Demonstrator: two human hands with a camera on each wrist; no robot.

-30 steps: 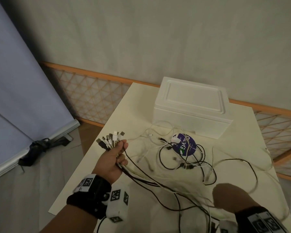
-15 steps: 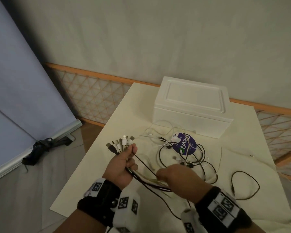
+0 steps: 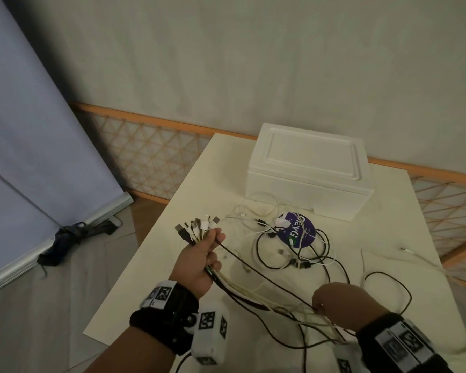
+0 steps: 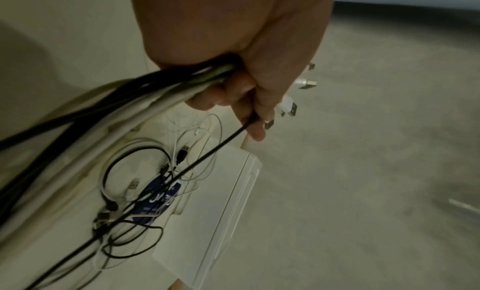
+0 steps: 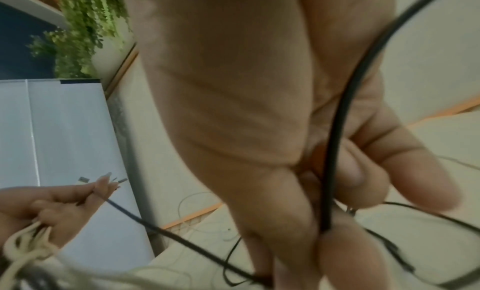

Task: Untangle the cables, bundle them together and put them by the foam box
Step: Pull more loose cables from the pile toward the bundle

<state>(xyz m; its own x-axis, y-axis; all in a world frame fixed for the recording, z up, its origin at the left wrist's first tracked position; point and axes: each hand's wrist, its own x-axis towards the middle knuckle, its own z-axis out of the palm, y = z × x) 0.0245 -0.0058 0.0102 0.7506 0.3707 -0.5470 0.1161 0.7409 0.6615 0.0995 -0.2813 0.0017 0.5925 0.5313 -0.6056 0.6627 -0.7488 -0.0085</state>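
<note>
My left hand [image 3: 203,258] grips a bunch of black and white cables [image 3: 242,290] above the table's left side, their USB plugs [image 3: 197,227] fanning out past the fingers. In the left wrist view the same bunch of cables [image 4: 155,89] leaves the left hand [image 4: 233,85]. My right hand [image 3: 334,302] pinches a black cable [image 5: 335,151] near the table's front, with the strands stretched between both hands. A tangle of loose cables [image 3: 293,249] lies before the white foam box [image 3: 310,170] at the table's back.
A round purple sticker [image 3: 297,232] lies under the loose tangle. A thin white cable [image 3: 414,254] and a black loop [image 3: 388,289] lie at the right. The cream table [image 3: 156,265] ends at my left; a grey panel [image 3: 24,157] leans on the floor beyond it.
My right hand has slid back along the cables, from next to the left hand toward the table's front right. The left hand has kept its grip and hardly moved.
</note>
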